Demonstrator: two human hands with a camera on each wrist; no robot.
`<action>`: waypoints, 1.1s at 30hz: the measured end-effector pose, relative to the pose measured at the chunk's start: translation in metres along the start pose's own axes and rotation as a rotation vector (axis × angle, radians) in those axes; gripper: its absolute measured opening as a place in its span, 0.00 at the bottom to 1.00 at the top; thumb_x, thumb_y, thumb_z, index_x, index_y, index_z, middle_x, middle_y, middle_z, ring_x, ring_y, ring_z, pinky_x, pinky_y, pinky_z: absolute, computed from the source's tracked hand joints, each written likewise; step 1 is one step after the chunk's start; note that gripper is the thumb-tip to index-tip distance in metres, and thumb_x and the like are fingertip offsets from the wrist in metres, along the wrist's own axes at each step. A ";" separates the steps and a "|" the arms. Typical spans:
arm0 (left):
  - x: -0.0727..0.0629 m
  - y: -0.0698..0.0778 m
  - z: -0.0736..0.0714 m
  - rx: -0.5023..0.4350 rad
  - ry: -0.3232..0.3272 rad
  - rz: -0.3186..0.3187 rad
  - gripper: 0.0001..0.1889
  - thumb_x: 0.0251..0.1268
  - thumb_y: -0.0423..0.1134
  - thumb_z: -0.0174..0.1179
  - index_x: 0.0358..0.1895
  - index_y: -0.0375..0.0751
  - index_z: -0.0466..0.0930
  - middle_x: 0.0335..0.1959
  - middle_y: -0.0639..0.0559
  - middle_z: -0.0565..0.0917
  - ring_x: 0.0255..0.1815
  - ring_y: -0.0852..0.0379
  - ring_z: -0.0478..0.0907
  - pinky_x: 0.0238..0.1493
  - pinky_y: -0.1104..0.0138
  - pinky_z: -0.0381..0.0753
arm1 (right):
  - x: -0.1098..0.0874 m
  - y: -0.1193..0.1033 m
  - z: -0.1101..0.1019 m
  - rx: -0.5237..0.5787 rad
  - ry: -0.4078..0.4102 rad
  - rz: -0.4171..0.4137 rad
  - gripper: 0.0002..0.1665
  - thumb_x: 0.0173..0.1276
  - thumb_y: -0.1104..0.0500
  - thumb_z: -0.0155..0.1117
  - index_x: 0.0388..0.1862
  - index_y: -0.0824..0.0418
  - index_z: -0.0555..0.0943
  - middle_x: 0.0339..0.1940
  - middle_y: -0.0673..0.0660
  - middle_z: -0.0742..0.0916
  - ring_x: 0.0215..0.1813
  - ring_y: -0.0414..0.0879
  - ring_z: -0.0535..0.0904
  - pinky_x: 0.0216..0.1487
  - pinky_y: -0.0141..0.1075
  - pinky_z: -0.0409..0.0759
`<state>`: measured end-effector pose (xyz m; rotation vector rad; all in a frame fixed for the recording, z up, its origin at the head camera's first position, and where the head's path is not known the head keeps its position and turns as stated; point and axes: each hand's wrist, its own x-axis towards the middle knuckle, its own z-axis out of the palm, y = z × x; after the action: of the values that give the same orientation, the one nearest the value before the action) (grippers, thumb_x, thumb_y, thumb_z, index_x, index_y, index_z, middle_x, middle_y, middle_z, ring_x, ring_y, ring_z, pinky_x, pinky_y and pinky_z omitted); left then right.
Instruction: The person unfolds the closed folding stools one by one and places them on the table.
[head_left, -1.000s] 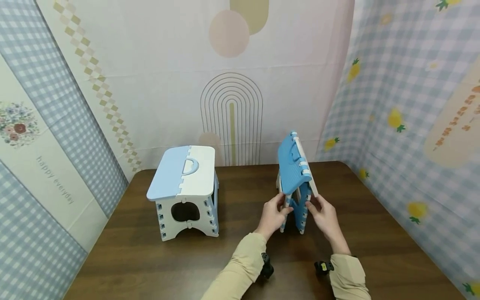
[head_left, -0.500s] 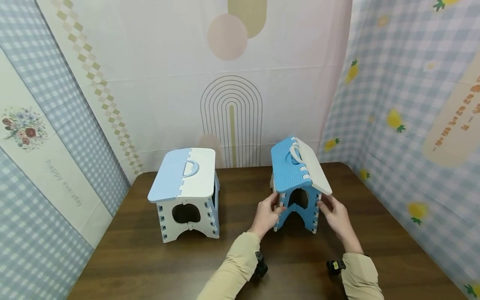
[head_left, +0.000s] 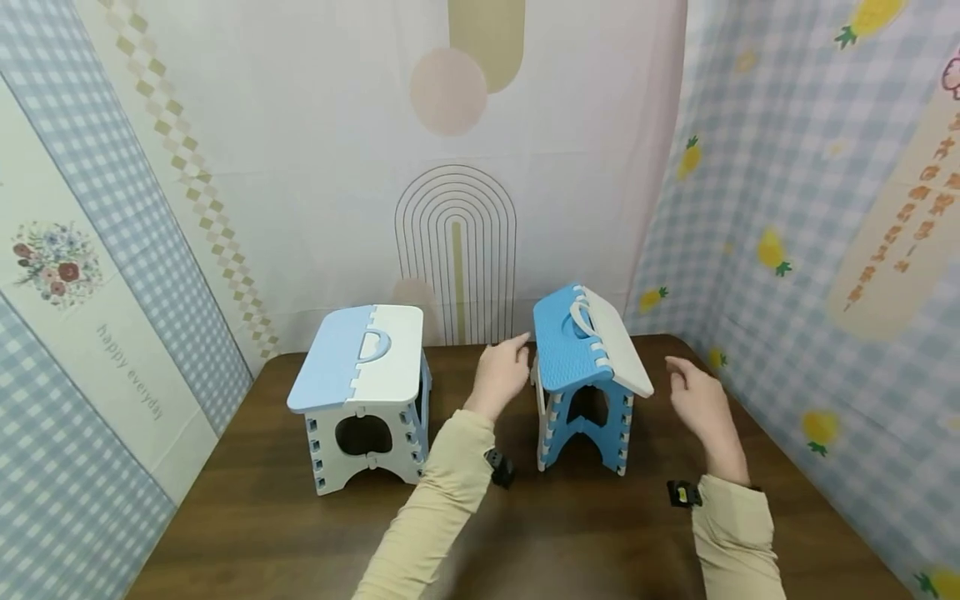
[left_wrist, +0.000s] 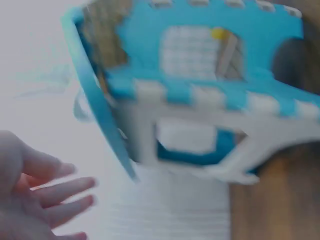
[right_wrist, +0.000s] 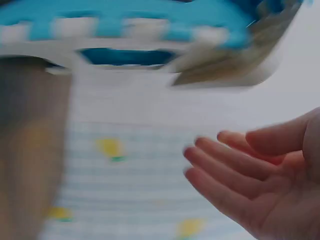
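Note:
A blue and white folding stool (head_left: 573, 358) stands on its legs right of the middle in the head view. Its two seat halves slope up to a ridge, where a handle shows. My left hand (head_left: 498, 375) is just left of this stool with nothing in its grip; in the left wrist view its fingers (left_wrist: 65, 192) are loosely extended, apart from the seat edge. On the other side, my right hand (head_left: 699, 404) hangs in the air beside the white seat half. Relaxed fingers (right_wrist: 235, 165) and bare air around them show in the right wrist view.
A second folding stool (head_left: 356, 358), pale blue and white with a flat seat, stands to the left on the brown wooden table (head_left: 555, 542). Patterned cloth (head_left: 322, 167) hangs behind and along both sides. Black wrist cameras sit at both sleeves.
The stool's legs and seat halves spread apart between the first two frames. Since then both hands have let go of it and moved outward and up, one to each side.

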<state>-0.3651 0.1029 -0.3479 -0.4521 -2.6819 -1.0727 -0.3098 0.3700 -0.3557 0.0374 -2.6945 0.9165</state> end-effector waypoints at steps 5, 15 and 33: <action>0.014 0.037 0.013 0.020 0.025 0.147 0.25 0.79 0.44 0.38 0.75 0.45 0.58 0.76 0.48 0.62 0.79 0.50 0.55 0.79 0.51 0.50 | 0.013 -0.057 0.009 -0.053 0.021 -0.157 0.29 0.80 0.54 0.39 0.73 0.70 0.62 0.71 0.73 0.68 0.61 0.70 0.73 0.61 0.60 0.71; 0.006 0.035 0.049 0.030 -0.023 0.122 0.27 0.81 0.47 0.31 0.78 0.51 0.46 0.80 0.58 0.48 0.81 0.50 0.49 0.78 0.47 0.51 | 0.021 -0.070 0.043 -0.120 -0.074 -0.141 0.34 0.81 0.52 0.35 0.76 0.73 0.51 0.77 0.73 0.57 0.78 0.68 0.51 0.76 0.61 0.48; 0.005 0.038 0.054 0.273 -0.025 0.095 0.26 0.80 0.46 0.31 0.77 0.48 0.54 0.78 0.55 0.57 0.79 0.56 0.52 0.79 0.58 0.51 | 0.018 -0.056 0.055 -0.300 0.058 -0.207 0.29 0.79 0.56 0.36 0.72 0.71 0.63 0.72 0.68 0.69 0.74 0.62 0.64 0.75 0.54 0.61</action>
<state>-0.3610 0.1679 -0.3601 -0.5367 -2.7419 -0.6659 -0.3348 0.2936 -0.3595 0.2173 -2.6813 0.4414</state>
